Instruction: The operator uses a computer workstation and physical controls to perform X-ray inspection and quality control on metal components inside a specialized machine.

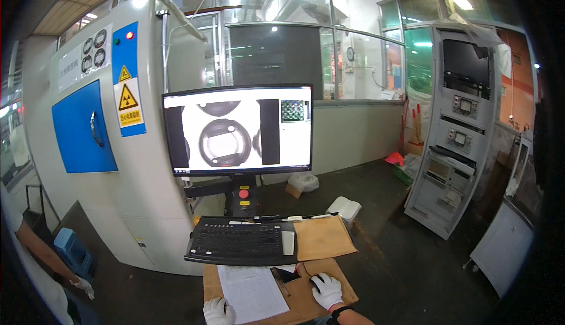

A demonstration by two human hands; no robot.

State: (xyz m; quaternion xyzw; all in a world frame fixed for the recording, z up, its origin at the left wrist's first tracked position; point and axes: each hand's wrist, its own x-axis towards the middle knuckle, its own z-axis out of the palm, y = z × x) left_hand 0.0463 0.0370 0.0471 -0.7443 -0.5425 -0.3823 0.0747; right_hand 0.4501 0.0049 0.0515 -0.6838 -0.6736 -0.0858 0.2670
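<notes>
The mouse (315, 280), black and mostly hidden beneath a white glove, sits toward the right edge of the brown surface (302, 301); the right grip (327, 291) is draped around it. The left grip (216, 311), also white-gloved, rests at the near left corner beside a pale, printed sheet (250, 292); whether it grasps anything, I cannot tell.

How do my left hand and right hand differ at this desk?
The right hand is over the dark mouse, its fingers around it, while the left hand lies at the left edge of the paper sheet, its grip unclear. A dark band shows at the right hand's wrist; the left hand's wrist is out of view. Both are gloved in white.
</notes>
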